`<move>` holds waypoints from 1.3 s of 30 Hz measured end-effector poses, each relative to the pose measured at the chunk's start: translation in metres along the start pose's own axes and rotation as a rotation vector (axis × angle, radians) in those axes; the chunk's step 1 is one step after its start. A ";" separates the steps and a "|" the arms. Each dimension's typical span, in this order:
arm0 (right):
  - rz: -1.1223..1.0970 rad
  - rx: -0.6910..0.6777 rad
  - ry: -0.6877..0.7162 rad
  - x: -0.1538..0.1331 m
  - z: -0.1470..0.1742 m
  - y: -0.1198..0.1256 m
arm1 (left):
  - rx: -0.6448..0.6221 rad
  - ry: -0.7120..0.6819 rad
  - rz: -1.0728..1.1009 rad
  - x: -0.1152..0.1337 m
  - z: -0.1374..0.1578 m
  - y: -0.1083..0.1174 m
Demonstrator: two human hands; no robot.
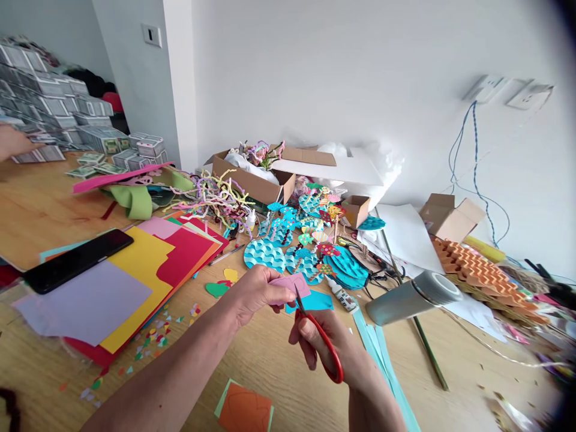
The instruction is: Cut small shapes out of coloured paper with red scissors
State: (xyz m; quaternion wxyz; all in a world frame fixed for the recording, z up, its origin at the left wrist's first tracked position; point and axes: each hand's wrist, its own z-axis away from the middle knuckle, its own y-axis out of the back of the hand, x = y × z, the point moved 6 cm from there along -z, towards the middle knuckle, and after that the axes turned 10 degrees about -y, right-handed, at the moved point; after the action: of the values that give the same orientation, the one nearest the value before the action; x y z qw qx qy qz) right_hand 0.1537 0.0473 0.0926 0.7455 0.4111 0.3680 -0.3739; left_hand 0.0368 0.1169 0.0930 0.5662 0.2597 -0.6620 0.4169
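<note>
Cutting step: above the desk, our left hand pinches the pink paper, and our right hand is closed around the red-handled scissors, blades at the paper's edge. We judge that the next snip calls for steady paper and careful blade alignment.

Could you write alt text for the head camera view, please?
A person's right hand holds red scissors at pink paper held by the left hand, above a cluttered wooden table. A black phone lies on coloured sheets at left; a grey bottle is at right.
</note>
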 end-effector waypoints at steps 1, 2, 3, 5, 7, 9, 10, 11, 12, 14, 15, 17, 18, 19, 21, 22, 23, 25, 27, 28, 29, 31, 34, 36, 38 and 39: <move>-0.004 -0.002 -0.004 0.000 0.000 0.000 | 0.002 0.005 0.006 0.000 0.000 0.000; -0.008 -0.003 -0.004 -0.001 0.000 0.000 | 0.002 0.008 0.010 0.000 0.000 0.000; -0.011 -0.003 -0.004 -0.001 0.000 0.000 | -0.002 0.009 0.013 0.000 0.000 -0.001; -0.013 -0.003 -0.001 -0.002 0.000 0.000 | -0.015 -0.001 0.015 0.001 0.000 -0.002; -0.017 -0.002 -0.009 -0.001 -0.001 0.001 | -0.031 -0.014 0.019 0.002 0.000 -0.003; -0.024 -0.004 -0.020 0.000 -0.001 0.001 | -0.038 -0.019 0.020 0.001 0.000 -0.002; -0.027 -0.005 -0.022 0.000 -0.001 0.001 | -0.038 -0.017 0.021 0.001 0.000 -0.002; -0.030 -0.004 -0.024 0.000 -0.001 0.001 | -0.037 -0.017 0.022 0.000 0.000 -0.002; -0.031 -0.005 -0.024 0.000 -0.001 0.001 | -0.034 -0.016 0.024 0.000 0.000 -0.001; -0.031 0.001 -0.029 -0.001 -0.001 0.001 | -0.021 -0.011 0.023 0.001 0.000 0.000; -0.031 0.006 -0.035 -0.002 -0.001 0.001 | -0.015 -0.007 0.022 0.001 0.000 0.000; -0.032 0.015 -0.045 -0.002 -0.001 0.001 | -0.004 -0.003 0.016 0.002 0.000 0.000; -0.032 0.018 -0.045 -0.002 -0.001 0.001 | -0.003 -0.003 0.014 0.002 0.001 0.000; -0.033 0.020 -0.040 -0.002 -0.001 0.002 | -0.005 -0.006 0.013 0.003 0.001 -0.001; -0.026 0.019 -0.026 -0.001 0.000 0.002 | -0.009 -0.009 0.013 0.004 0.001 -0.001; -0.019 0.018 -0.018 -0.001 0.000 0.003 | -0.010 -0.009 0.014 0.004 0.001 -0.002; -0.010 0.019 -0.013 0.000 0.000 0.003 | -0.012 -0.007 0.015 0.004 0.001 -0.002; 0.009 0.023 -0.004 0.001 0.000 0.004 | -0.018 -0.004 0.019 0.003 0.001 -0.003; 0.017 0.025 0.006 0.001 0.000 0.004 | -0.029 -0.006 0.020 0.003 0.001 -0.003; 0.016 0.022 0.008 0.001 0.000 0.004 | -0.033 -0.008 0.020 0.003 0.001 -0.003; 0.013 0.019 0.009 0.001 0.000 0.004 | -0.034 -0.009 0.016 0.003 0.001 -0.003; 0.004 0.013 0.007 0.000 -0.001 0.003 | -0.032 -0.008 0.009 0.003 0.001 -0.003; -0.010 0.011 0.004 -0.002 -0.001 0.003 | -0.032 -0.008 0.009 0.004 0.001 -0.003; -0.016 0.014 -0.007 -0.003 0.000 0.003 | -0.032 -0.009 0.015 0.005 0.001 -0.003; -0.022 0.017 -0.022 -0.004 0.000 0.002 | -0.027 -0.006 0.019 0.004 0.001 -0.003; -0.025 0.018 -0.028 -0.004 0.000 0.002 | -0.024 -0.004 0.022 0.004 0.001 -0.003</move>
State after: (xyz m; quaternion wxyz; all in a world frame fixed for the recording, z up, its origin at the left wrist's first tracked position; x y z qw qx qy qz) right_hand 0.1540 0.0488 0.0967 0.7420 0.4078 0.3594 -0.3923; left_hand 0.0381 0.1146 0.0978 0.5633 0.2462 -0.6709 0.4146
